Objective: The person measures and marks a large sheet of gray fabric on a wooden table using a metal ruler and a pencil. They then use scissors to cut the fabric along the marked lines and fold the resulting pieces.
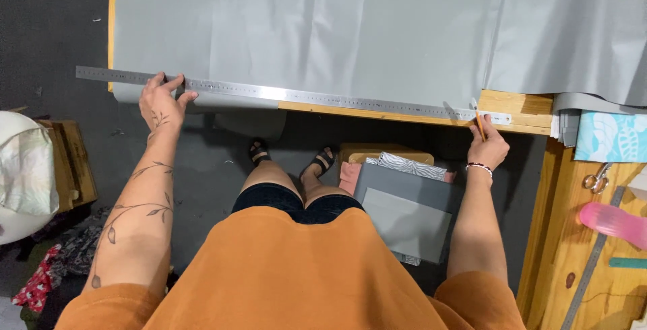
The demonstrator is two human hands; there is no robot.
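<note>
**Ruler and pencil on grey sheet**

Wooden tabletop [519, 104] carries a grey sheet [323, 27]. Left arm extended, left hand [162, 101] spread, pressing a long steel ruler [290, 93] flat along the sheet's near edge. Right hand [488, 145] pinches a pencil [479, 122] at the ruler's right end. Turquoise patterned packet [610, 138] lies far right.

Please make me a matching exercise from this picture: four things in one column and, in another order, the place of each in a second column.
1. long metal ruler
2. pencil
3. scissors
4. grey sheet

a. in the right hand
b. on the wooden side bench at the right
c. spread over the table
d. along the near table edge, pressed by the left hand

Pairs: 1-d, 2-a, 3-b, 4-c
</note>
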